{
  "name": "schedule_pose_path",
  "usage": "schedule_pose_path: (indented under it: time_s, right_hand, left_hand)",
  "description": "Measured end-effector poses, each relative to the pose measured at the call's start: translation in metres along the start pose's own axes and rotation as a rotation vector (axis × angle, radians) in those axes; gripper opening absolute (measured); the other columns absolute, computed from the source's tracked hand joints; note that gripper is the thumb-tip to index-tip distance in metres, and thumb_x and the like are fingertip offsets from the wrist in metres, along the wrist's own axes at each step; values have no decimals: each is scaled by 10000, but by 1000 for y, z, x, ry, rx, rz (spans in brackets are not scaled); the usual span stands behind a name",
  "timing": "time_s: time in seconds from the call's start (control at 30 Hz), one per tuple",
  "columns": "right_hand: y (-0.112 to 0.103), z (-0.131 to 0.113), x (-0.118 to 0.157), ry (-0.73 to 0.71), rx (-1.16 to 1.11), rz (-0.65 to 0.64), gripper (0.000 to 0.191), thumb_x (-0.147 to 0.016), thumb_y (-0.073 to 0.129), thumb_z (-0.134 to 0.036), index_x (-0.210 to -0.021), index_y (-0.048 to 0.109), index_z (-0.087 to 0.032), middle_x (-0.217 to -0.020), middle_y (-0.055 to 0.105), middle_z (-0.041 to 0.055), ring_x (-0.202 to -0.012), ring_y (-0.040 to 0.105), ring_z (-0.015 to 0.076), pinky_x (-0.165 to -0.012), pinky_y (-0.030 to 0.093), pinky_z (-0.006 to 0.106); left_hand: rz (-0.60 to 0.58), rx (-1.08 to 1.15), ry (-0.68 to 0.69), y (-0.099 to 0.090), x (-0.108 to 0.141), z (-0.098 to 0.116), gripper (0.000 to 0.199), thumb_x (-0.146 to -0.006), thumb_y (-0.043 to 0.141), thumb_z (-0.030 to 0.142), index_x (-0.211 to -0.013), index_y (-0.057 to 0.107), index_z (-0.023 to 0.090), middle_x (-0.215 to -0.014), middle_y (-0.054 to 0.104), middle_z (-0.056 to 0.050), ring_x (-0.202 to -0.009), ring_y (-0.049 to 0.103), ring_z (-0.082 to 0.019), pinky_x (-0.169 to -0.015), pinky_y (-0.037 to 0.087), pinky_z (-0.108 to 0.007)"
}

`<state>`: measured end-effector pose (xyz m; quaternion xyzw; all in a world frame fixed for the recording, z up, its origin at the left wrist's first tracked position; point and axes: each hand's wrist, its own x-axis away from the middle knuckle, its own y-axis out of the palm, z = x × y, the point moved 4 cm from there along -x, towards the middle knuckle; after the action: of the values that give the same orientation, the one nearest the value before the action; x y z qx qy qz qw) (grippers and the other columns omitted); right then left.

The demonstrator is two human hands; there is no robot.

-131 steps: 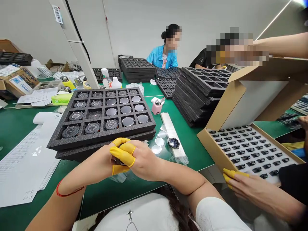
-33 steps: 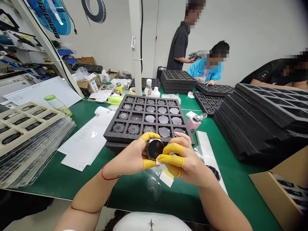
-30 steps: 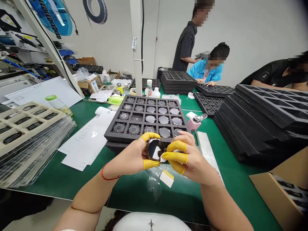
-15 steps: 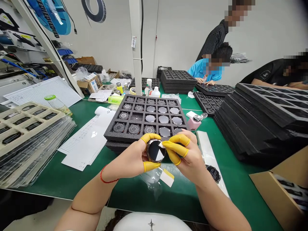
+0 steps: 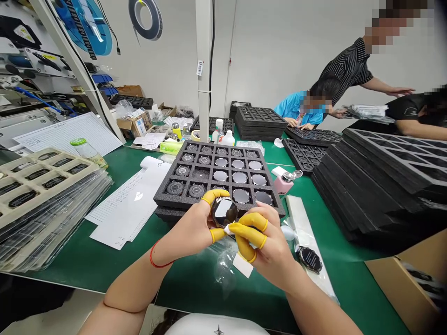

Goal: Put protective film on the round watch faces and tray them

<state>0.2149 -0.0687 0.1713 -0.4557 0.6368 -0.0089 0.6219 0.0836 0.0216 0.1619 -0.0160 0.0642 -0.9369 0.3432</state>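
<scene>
My left hand (image 5: 196,227), with yellow finger cots on thumb and finger, grips a round watch head (image 5: 224,212) by its rim, dark glass tilted up and reflecting light. My right hand (image 5: 267,239), also in yellow finger cots, pinches a small white wipe (image 5: 228,228) against the lower edge of the watch head. Just beyond both hands lies a black foam tray (image 5: 181,201), its compartments holding several round watch heads, some dark and ringed, some with grey glass. Below my right hand are a white card (image 5: 242,265) and crumpled clear plastic (image 5: 223,275).
A pink pump bottle (image 5: 283,185) stands right of the tray. A round black piece (image 5: 310,259) lies on a white strip (image 5: 296,211). Stacked foam trays (image 5: 352,190) and a cardboard box (image 5: 394,284) are at right, blister trays (image 5: 52,228) and paper sheets (image 5: 122,218) at left. Co-workers sit behind.
My right hand has moved the wipe from the upper right of the glass down to its lower edge. The watch head has tilted. The standing co-worker has shifted right, an arm stretched out.
</scene>
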Motion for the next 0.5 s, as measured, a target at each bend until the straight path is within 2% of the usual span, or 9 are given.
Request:
schedule_pose_path:
  time_s: [0.17,0.23,0.3,0.4,0.5]
  right_hand:
    - [-9,-5,-1,28,-192,-105,257,-826,590,-47,-974,625,-255,-803,606,-12,-872,539,160,-1017,373,483]
    - [-19,-3,0,56,-205,-127,259,-827,584,-42,-979,621,-248,-803,596,-8,-868,538,162,-1027,360,494]
    - [-26,3,2,112,-185,-225,243,-853,578,-69,-998,628,-259,-824,604,-2,-866,537,169,-1003,377,489]
    - [-24,22,7,269,-135,-378,195,-899,582,-193,-1065,631,-282,-960,627,35,-920,544,202,-896,452,450]
    - [-7,37,13,443,-189,-428,367,-882,621,-315,-1243,558,-285,-1188,582,83,-1101,517,253,-936,456,458]
  left_hand:
    - [75,38,-2,-4,-4,0,579,-765,745,221,-1249,429,254,-1054,615,-20,-916,646,-175,-847,550,-312]
    - [108,79,-1,-7,-6,2,581,-754,759,221,-1233,431,252,-1051,615,-12,-914,652,-170,-862,554,-315]
    - [145,144,10,-10,-7,4,608,-739,772,213,-1229,416,255,-1039,623,-3,-906,667,-168,-874,562,-326]
    - [246,186,66,-18,-7,7,635,-724,779,211,-1230,398,248,-1012,649,1,-891,695,-182,-888,571,-353]
    - [355,175,144,-25,-5,9,657,-709,786,228,-1234,392,242,-995,666,-3,-846,716,-199,-855,589,-377]
